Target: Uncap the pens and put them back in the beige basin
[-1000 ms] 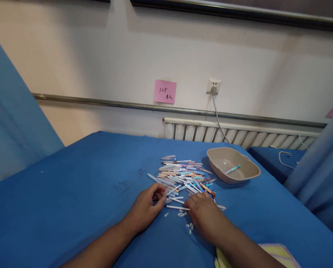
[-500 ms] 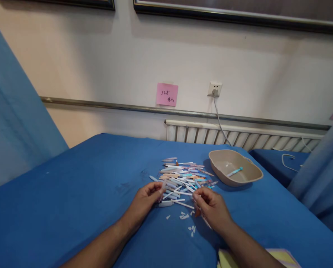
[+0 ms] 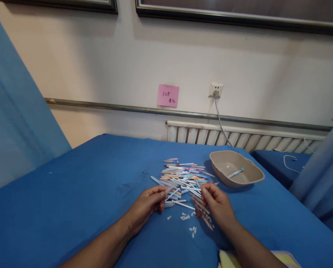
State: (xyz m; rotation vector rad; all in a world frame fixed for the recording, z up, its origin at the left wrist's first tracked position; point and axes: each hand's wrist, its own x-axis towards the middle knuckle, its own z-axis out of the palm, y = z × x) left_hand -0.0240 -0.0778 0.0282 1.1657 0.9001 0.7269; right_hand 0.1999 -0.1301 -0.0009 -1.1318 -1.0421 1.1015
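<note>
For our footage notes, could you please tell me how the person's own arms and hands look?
The left hand and right hand are ungloved, and both forearms are bare, with no sleeves in view. No watch, bracelet, cable or marking shows on either arm.

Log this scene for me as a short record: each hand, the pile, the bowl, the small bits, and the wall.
Left hand: fingers pinching a pale tube
Right hand: fingers holding a white stick
Pile: pens and white sticks, loosely heaped on a blue sheet
Bowl: tan, right of the pile, one pen inside
Small bits: white, scattered on the near side of the pile
Wall: pink note, socket with a plug in it
</note>
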